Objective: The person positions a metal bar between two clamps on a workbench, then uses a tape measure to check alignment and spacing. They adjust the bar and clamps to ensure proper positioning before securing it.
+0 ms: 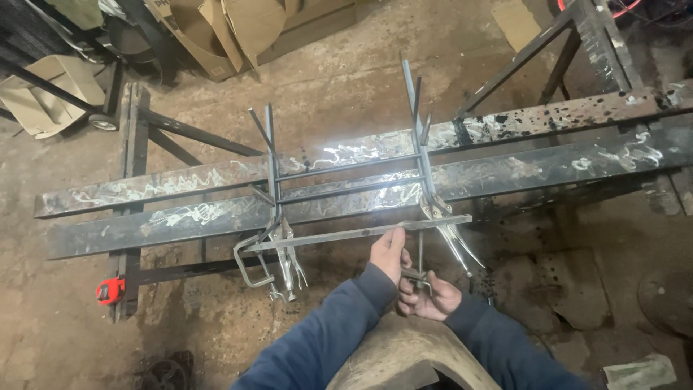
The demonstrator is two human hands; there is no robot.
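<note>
now left hand (390, 253) pinches the flat bar (361, 233) (clamped); right hand (426, 297) grip closed around a clamp screw (420, 260).

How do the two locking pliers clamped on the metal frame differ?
The left pliers hang with handles pointing nearly straight down, next to a C-clamp; the right pliers angle down to the right, with no C-clamp beside them. The right pliers sit nearer the hands. Both are silvery and grip the flat bar.

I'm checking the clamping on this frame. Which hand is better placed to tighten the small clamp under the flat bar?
Probably the right hand: its fingers already grip the small clamp, while the left hand steadies the flat bar.
</note>
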